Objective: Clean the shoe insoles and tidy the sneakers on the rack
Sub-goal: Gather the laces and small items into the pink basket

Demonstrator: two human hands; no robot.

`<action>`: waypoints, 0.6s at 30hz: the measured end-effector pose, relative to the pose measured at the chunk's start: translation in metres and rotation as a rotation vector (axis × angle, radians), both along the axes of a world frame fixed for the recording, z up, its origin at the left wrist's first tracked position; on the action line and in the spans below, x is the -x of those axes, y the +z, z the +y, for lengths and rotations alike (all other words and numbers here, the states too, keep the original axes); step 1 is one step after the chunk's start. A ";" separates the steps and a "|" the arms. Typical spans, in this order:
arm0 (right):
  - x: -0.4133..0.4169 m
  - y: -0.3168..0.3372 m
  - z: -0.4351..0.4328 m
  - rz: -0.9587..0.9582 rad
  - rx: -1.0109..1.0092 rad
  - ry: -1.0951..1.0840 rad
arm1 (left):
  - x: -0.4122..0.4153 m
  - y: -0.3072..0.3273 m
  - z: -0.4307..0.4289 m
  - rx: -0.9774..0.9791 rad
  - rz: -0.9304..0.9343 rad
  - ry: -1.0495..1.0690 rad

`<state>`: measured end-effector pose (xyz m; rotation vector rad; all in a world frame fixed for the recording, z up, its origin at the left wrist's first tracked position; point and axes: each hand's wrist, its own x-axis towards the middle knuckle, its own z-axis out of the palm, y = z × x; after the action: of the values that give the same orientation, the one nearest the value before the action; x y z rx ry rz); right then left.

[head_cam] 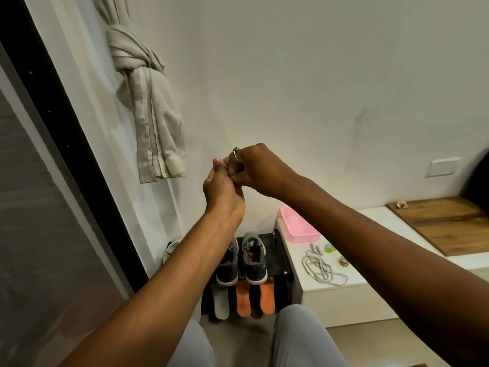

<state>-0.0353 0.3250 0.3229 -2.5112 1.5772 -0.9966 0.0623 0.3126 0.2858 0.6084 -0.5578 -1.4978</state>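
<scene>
My left hand [221, 189] and my right hand [255, 169] are raised together in front of the wall, well above the rack. The right hand, a ring on one finger, curls its fingers around the left hand's fingers, which it hides. No object shows in either hand. Below, two grey sneakers [254, 260] stand side by side, heels towards me, on the top of the black rack [280, 260]; my left forearm covers part of the left sneaker [227, 268]. Under them lie a white insole [221, 303] and two orange insoles [243, 300].
Right of the rack is a low white cabinet [344, 295] with a pink tray [301, 229], a coiled grey cord [321, 268], batteries and small items. A wooden board [449, 223] lies further right. A knotted curtain [148, 102] hangs left, beside a dark glass door [39, 207].
</scene>
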 end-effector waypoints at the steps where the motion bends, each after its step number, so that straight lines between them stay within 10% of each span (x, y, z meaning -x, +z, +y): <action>1: 0.000 -0.002 0.002 -0.005 0.017 0.006 | -0.001 0.000 -0.001 -0.002 0.008 -0.003; 18: -0.006 -0.001 0.014 0.015 0.105 0.032 | -0.004 0.010 0.000 -0.019 0.065 -0.010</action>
<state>-0.0292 0.3393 0.3216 -2.6091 1.5221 -1.0872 0.0667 0.3129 0.2961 0.5702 -0.4981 -1.5283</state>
